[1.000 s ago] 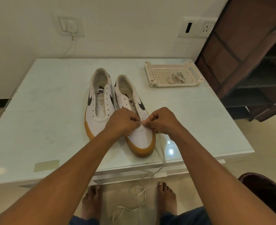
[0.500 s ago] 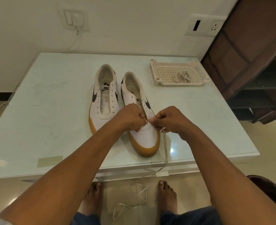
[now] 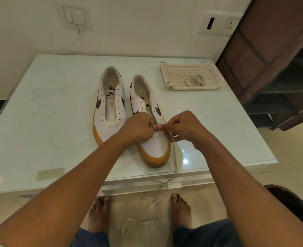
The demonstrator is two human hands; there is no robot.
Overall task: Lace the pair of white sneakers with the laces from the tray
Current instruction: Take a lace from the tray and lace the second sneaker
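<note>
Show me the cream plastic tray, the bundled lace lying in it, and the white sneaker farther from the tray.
Cream perforated plastic tray (image 3: pixel 188 87): head view, its near side wall.
Bundled white lace (image 3: pixel 194 80): head view, middle of the bundle.
White gum-soled sneaker farther from the tray (image 3: pixel 110 108): head view, its tongue.

Single view: head-worn wide-angle camera, facing forward and steeply down. Near range over the worktop (image 3: pixel 40 122); floor (image 3: pixel 133 207) visible below its front edge.

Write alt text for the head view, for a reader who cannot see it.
The right hand pinches a white lace at the front eyelets of the nearer sneaker while the left hand grips it; the lace trails off the table. The other sneaker is unlaced; a tray holds another lace.
</note>
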